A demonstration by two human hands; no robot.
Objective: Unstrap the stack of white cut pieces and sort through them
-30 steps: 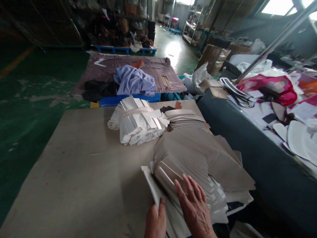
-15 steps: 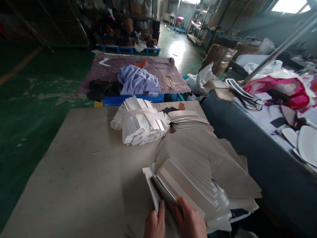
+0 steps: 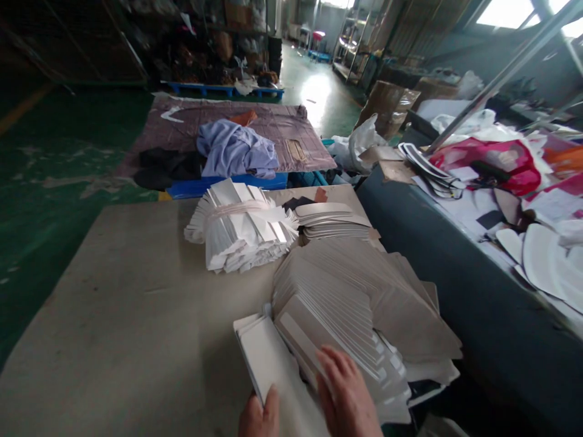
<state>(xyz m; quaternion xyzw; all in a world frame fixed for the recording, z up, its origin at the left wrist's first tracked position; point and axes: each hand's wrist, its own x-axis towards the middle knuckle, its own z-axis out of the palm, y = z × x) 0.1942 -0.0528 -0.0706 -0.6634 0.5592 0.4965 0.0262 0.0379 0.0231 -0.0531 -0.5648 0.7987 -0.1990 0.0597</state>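
A fanned stack of grey card pieces (image 3: 350,297) lies on the table (image 3: 136,321) in front of me. My right hand (image 3: 348,394) lies on the near end of that stack, fingers bent over the top pieces. My left hand (image 3: 259,416) shows only at the bottom edge, thumb pressed on a white card sheet (image 3: 271,364) that it holds beside the stack. Farther back rests a white bundle of folded cards (image 3: 241,227) tied with a band, and a smaller flat pile of cards (image 3: 334,221) sits right of it.
A dark counter (image 3: 437,243) runs along the right, covered with white cut shapes (image 3: 542,255) and a red bag (image 3: 492,161). Beyond the table, a pallet holds a brown sheet (image 3: 273,130) with a pale blue cloth (image 3: 237,152). Green floor lies to the left.
The white sheet under my left thumb has come out to the left of the grey stack and shows more of its face. My right hand has slid back over the stack's near end.
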